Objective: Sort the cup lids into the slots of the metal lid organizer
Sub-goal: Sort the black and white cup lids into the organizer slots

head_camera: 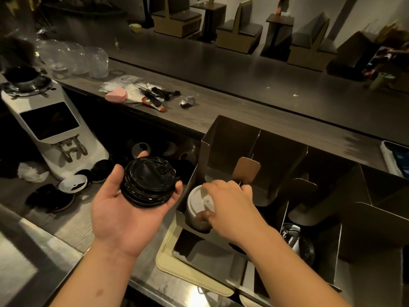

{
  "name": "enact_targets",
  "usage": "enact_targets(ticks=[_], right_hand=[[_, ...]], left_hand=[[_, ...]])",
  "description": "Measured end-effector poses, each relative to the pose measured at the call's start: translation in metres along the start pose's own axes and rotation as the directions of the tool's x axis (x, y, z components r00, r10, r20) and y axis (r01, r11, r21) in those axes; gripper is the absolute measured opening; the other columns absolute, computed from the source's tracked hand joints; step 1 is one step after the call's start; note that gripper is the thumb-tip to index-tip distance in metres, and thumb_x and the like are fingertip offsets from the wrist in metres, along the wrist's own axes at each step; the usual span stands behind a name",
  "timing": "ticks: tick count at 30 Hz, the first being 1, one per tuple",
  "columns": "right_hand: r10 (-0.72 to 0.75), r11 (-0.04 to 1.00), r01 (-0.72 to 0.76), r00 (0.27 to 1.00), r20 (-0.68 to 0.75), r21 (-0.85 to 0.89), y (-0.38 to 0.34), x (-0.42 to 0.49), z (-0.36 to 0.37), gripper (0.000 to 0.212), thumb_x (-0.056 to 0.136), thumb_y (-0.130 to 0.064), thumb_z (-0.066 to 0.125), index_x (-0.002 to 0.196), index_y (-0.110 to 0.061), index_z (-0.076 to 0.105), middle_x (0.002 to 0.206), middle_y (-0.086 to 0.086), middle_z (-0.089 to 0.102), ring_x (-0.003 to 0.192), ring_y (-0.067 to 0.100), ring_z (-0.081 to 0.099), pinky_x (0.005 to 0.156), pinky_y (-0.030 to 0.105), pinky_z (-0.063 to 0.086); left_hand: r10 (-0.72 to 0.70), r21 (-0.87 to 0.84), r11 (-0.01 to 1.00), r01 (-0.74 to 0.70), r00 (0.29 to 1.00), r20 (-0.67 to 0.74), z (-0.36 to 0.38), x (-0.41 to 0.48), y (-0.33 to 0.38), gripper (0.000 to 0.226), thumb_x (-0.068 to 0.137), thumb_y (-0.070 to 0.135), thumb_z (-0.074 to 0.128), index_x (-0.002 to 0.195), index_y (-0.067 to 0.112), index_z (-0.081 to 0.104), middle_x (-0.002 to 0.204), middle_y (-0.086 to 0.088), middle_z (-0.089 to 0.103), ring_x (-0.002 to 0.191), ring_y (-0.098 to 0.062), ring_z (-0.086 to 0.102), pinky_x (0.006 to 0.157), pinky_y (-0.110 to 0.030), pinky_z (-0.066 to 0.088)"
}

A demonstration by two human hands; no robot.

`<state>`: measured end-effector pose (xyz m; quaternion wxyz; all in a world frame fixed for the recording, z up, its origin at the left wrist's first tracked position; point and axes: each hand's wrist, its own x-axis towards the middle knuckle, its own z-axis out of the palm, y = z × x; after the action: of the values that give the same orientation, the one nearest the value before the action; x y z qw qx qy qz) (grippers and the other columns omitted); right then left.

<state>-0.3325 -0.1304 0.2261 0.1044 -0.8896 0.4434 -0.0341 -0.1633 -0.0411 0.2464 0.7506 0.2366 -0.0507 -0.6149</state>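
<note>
My left hand (pixel 124 216) is palm up and holds a stack of black cup lids (pixel 148 182), fingers curled round its rim. My right hand (pixel 230 202) reaches into the front left slot of the metal lid organizer (pixel 223 138) and pinches a white lid (pixel 200 201) that stands tilted in that slot. More black lids (pixel 303 247) lie in a slot to the right. Loose black lids (pixel 51 197) and a white lid (pixel 73 185) lie on the counter at the left.
A white coffee grinder (pixel 51 127) stands at the left. On the raised bar top lie a pink sponge (pixel 115 94), small tools and clear plastic cups (pixel 84 58). A phone (pixel 396 158) lies at the right edge. A beige tray (pixel 174 269) sits under the organizer.
</note>
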Motion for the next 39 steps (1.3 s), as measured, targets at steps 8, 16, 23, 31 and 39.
enact_targets(ticks=[8,16,23,31,39], right_hand=[[-0.009,0.999,0.009,1.000,-0.005,-0.036,-0.007,0.004,-0.003,0.049,0.087,-0.041,0.066,0.132,-0.030,0.049,0.129,-0.008,0.053,0.114,0.019,0.048,0.096,0.044,0.027],[0.024,0.953,0.052,0.969,-0.247,0.298,-0.007,-0.028,-0.015,0.022,0.098,-0.039,0.048,0.118,-0.035,0.059,0.119,-0.020,0.054,0.117,0.002,0.044,0.100,0.035,0.036],[0.243,0.589,-0.030,0.959,-0.142,0.807,-0.010,-0.077,-0.039,0.064,0.067,-0.060,0.077,0.124,-0.050,0.051,0.118,-0.031,0.050,0.112,-0.010,0.051,0.087,0.014,0.048],[0.499,0.387,-0.088,0.857,-0.128,0.918,0.030,-0.123,-0.046,0.070,0.068,-0.039,0.084,0.128,-0.050,0.051,0.121,-0.025,0.061,0.113,-0.005,0.058,0.093,0.027,0.055],[0.390,0.915,-0.371,0.913,-0.115,0.160,0.101,-0.159,-0.072,0.083,0.075,-0.052,0.075,0.146,-0.041,0.033,0.138,-0.024,0.042,0.128,-0.001,0.040,0.115,0.033,0.029]], left_hand=[[-0.028,0.000,1.000,0.028,0.999,0.031,-0.001,0.000,-0.005,0.054,0.096,0.051,0.046,0.143,0.025,0.053,0.140,-0.015,0.059,0.120,-0.037,0.060,0.088,-0.050,0.054],[-0.151,0.019,0.989,0.150,0.969,0.197,0.005,-0.008,-0.018,0.069,0.073,0.046,0.084,0.134,0.022,0.062,0.141,-0.021,0.057,0.126,-0.042,0.056,0.092,-0.056,0.052],[-0.172,0.395,0.913,0.097,0.972,0.159,0.030,-0.015,-0.052,0.085,0.044,0.042,0.099,0.121,0.024,0.066,0.118,-0.022,0.068,0.106,-0.044,0.068,0.077,-0.051,0.061],[-0.385,0.464,0.841,0.278,0.910,0.153,0.049,-0.014,-0.090,0.087,0.049,0.048,0.096,0.126,0.024,0.065,0.131,-0.022,0.063,0.118,-0.042,0.062,0.086,-0.053,0.057],[-0.404,0.143,0.909,0.392,0.912,0.070,0.050,-0.004,-0.090,0.053,0.090,0.034,0.045,0.136,0.013,0.060,0.136,-0.026,0.059,0.122,-0.042,0.060,0.083,-0.066,0.053]])
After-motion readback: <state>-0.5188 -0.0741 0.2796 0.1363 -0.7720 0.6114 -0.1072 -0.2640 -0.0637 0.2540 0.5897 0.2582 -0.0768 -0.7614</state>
